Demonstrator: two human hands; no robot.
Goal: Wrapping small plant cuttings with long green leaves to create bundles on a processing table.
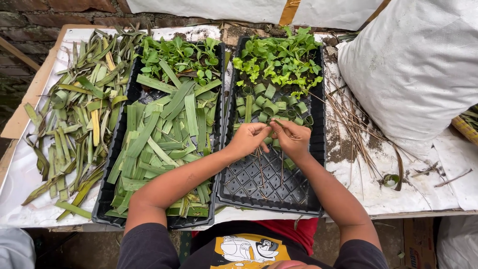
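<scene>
A dark shirt with a yellow print [247, 249] fills the near edge, two bare forearms reaching out from it. The left hand [247, 140] and right hand [292, 139] meet, fingers curled together, pinching a green leaf strip [273, 128] between them over a black seedling tray [266, 187]. Just beyond the hands lie rolled leaf rings [271, 103], then leafy seedlings [279, 57]. Left of the left hand, a second tray [105, 192] holds flat leaf strips [154, 144]; farther left lie leaf scraps [74, 109]. Right of the right hand, dry stems [353, 124] and a white sack [418, 69].
</scene>
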